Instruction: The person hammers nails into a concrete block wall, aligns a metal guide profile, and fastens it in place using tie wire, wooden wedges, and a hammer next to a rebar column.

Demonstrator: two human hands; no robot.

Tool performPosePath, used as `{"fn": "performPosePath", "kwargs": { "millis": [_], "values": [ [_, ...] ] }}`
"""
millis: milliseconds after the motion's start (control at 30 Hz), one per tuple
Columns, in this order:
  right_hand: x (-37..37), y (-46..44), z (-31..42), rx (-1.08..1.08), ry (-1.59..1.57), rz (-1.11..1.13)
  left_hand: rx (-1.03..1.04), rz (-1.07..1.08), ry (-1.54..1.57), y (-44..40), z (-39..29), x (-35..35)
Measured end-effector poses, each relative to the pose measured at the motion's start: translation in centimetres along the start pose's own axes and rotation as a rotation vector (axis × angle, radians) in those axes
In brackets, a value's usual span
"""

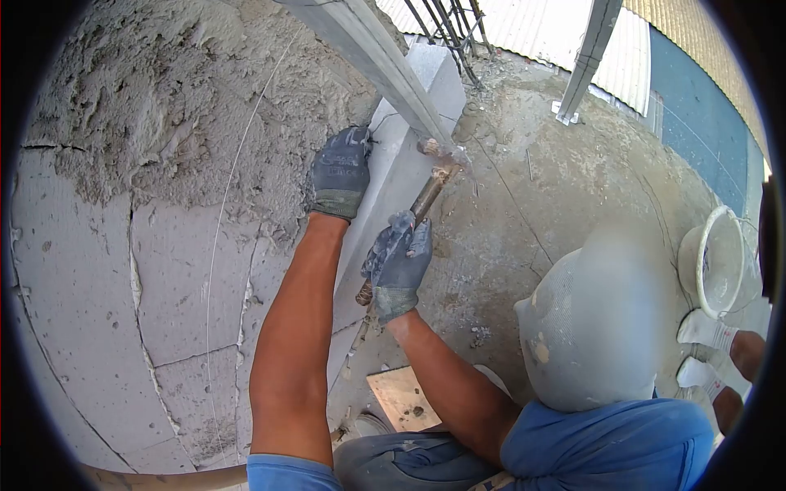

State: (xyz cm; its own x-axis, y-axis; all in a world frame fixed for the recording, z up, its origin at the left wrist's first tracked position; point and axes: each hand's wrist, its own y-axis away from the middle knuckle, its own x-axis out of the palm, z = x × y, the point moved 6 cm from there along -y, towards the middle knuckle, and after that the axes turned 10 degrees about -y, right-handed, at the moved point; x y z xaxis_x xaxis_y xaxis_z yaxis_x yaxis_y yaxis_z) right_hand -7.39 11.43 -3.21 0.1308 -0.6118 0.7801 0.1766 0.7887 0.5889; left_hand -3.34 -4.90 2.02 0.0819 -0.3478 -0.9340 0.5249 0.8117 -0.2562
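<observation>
My left hand [340,170], in a dark grey glove, rests against the edge of a long pale block [395,164]. Its fingers are curled, and whatever they hold is hidden; a thin dark wire shows near the fingertips. In my right hand [399,260], also gloved and dusty, is a hammer [427,196], held by the handle. The hammer's mortar-caked head lies by the lower end of a metal bar [368,61], which slants across the block.
Rough wet mortar [180,98] covers part of the block wall [180,303], with a string across it. A pale helmet [565,327] is close on the right. Beyond are a white bucket [711,258], another person's legs [725,356], a metal post [589,61] and rebar [450,29].
</observation>
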Motion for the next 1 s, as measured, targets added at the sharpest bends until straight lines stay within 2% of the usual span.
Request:
{"fn": "performPosePath", "kwargs": {
  "millis": [33, 100, 133, 200, 267, 300, 367, 400, 467, 500, 533, 600, 633, 667, 733, 767, 867, 900, 1000],
  "values": [
    [0.2, -0.1, -0.3, 0.013, -0.334, 0.056, -0.005, 0.001, 0.001, 0.0, 0.1, 0.1],
    [0.2, -0.6, -0.9, -0.166, -0.341, -0.011, 0.0, -0.054, -0.008, 0.1, 0.0, -0.1],
    [-0.2, -1.5, -1.0, -0.168, -0.344, -0.014, 0.004, -0.052, -0.007, 0.1, -0.3, -0.3],
    [-0.4, -3.1, -1.7, -0.008, 0.135, 0.052, -0.045, 0.034, 0.0, 0.0, -0.1, -0.2],
    [0.4, -1.0, -0.8, 0.073, 0.006, 0.032, -0.015, -0.034, 0.001, 0.1, 0.0, 0.1],
    [0.5, -0.4, -0.2, -0.071, -0.162, 0.019, 0.013, -0.106, 0.002, 0.2, 0.1, 0.0],
    [2.0, 1.5, 1.5, -0.289, -0.389, -0.031, 0.0, -0.077, -0.005, 0.4, 0.3, 0.0],
    [1.9, 0.3, 0.2, -0.292, -0.39, -0.031, 0.0, -0.055, -0.011, 0.2, 0.1, 0.0],
    [1.7, -2.1, -2.1, -0.425, 0.403, 0.033, 0.002, -0.063, -0.002, 0.3, -0.1, 0.4],
    [1.4, -1.7, -1.6, -0.074, 0.295, 0.032, -0.003, -0.073, 0.005, 0.2, 0.1, 0.4],
    [1.7, -1.1, -1.3, -0.073, 0.298, 0.046, -0.01, -0.082, -0.003, -0.1, 0.3, 0.0],
    [0.9, 0.6, -0.6, -0.166, -0.133, -0.041, -0.003, -0.041, 0.01, 0.1, -0.1, -0.2],
    [1.5, 1.9, 0.3, -0.132, -0.362, -0.08, -0.015, -0.04, -0.007, 0.1, -0.2, -0.4],
    [1.2, 1.3, -0.6, -0.129, -0.357, -0.085, -0.021, -0.035, -0.005, 0.3, -0.1, -0.3],
    [1.9, -0.9, -1.5, -0.215, -0.033, -0.003, -0.027, -0.028, 0.015, 0.1, -0.1, -0.2],
    [1.9, -1.6, -2.0, -0.114, 0.144, 0.028, -0.016, -0.028, 0.016, -0.1, -0.4, -0.3],
    [1.0, -1.4, -0.6, -0.136, -0.012, 0.009, -0.068, 0.031, -0.013, 0.2, 0.0, 0.3],
    [1.4, -0.2, 0.5, -0.225, -0.267, 0.033, -0.034, -0.029, -0.011, 0.0, 0.1, 0.2],
    [2.7, 0.0, 0.8, -0.308, -0.421, -0.047, -0.009, -0.067, 0.012, 0.4, 0.3, 0.3]
  ]
}}
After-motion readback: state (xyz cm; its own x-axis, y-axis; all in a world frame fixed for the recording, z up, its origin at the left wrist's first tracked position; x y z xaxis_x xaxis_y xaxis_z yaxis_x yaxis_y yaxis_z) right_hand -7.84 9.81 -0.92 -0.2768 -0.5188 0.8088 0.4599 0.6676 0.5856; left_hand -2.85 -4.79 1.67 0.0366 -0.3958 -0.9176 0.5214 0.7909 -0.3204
